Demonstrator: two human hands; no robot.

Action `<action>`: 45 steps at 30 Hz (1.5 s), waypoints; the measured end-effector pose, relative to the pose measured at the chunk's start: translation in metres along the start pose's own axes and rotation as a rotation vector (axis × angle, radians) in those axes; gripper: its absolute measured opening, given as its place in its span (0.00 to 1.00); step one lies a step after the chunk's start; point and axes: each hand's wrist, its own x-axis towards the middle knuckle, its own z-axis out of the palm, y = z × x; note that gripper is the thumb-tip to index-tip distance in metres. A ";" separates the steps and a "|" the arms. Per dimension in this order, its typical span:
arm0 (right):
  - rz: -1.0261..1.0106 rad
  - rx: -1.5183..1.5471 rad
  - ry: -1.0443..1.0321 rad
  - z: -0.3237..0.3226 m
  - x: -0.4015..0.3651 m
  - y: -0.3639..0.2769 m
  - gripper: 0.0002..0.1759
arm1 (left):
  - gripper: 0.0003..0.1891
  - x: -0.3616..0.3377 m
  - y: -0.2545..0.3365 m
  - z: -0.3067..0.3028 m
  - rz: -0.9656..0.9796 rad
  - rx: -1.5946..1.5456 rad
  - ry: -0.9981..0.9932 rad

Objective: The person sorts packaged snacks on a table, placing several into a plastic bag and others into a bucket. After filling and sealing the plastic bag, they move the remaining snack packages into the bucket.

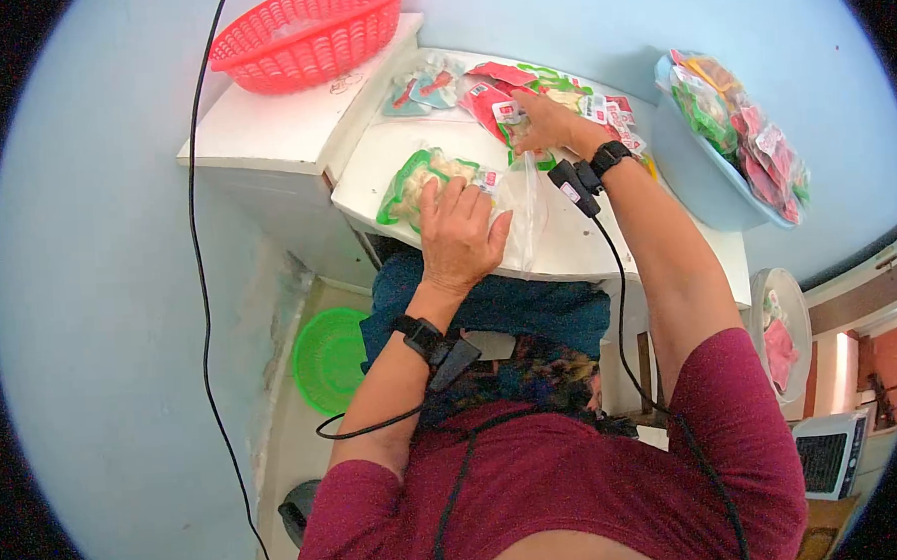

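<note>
My left hand (459,237) lies palm down with its fingers spread over a clear packet with green edges (405,194) and pale pieces inside. Right beside that hand, a clear plastic bag (528,221) spreads down to the front edge of the white table (582,239). Farther back, my right hand (552,123) reaches into a loose pile of packets, its fingers curled at a red packet (486,106). Partly under this hand are more green and red packets with white labels. Both wrists wear black straps with cabled devices.
Blue-and-clear packets (425,86) lie at the table's back left. A red basket (313,41) stands on the raised white cabinet top (262,133). At right, a blue tub (699,169) is heaped with packets. Below are a green basket (330,360) and a pale round container (792,315).
</note>
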 end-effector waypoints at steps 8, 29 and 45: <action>-0.206 -0.176 0.593 0.012 -0.019 -0.013 0.27 | 0.13 0.001 0.000 0.001 -0.017 0.006 -0.050; -0.019 0.093 0.639 0.033 -0.233 0.014 0.09 | 0.11 0.003 -0.005 0.001 0.007 0.014 -0.054; 0.327 -0.015 0.546 0.032 -0.219 -0.005 0.30 | 0.12 0.027 0.017 -0.029 -0.018 0.063 -0.153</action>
